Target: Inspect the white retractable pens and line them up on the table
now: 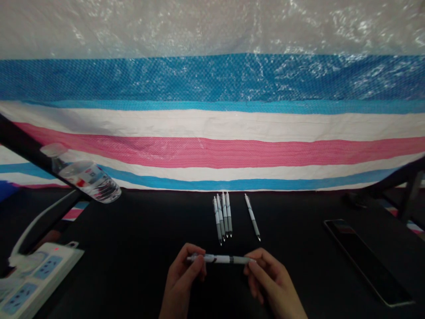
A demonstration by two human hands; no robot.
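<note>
A white and grey pen (pixel 222 258) is held level above the black table (pixel 133 266), near its front. My left hand (pixel 186 277) pinches the clip end between thumb and fingers. At the grey tip end, my right hand (pixel 270 279) has its thumb and fingers closed on the same pen. Beyond the hands, a group of several similar pens (pixel 223 217) lies side by side, tips toward me. One more pen (pixel 253 218) lies apart from them on the right, slightly slanted.
At the left are a clear water bottle (pixel 94 180) and a white power strip (pixel 41 274) with a cable. A dark phone (pixel 368 263) lies at the right. Striped plastic sheeting (pixel 212 150) hangs behind the table.
</note>
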